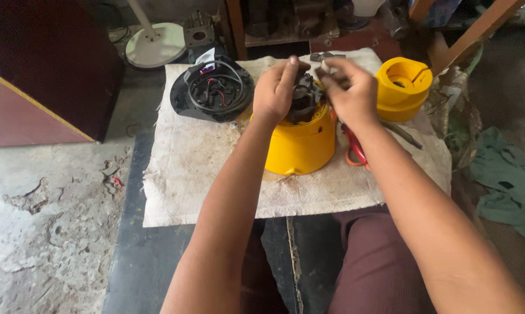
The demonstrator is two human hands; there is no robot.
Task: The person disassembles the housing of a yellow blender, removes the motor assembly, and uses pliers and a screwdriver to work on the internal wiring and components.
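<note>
Head view: our left hand (276,87) and right hand (349,87) both pinch the dark motor (305,99) seated in the yellow housing (300,145); at ten o'clock, a black cover (213,90) holds coiled wires.

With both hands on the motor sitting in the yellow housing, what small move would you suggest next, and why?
Probably steady the dark motor core with the left hand while the right hand eases its small metal piece toward the top. The core sits only partly inside the yellow housing, both hands are already at it, and the piece is raised just above.
</note>
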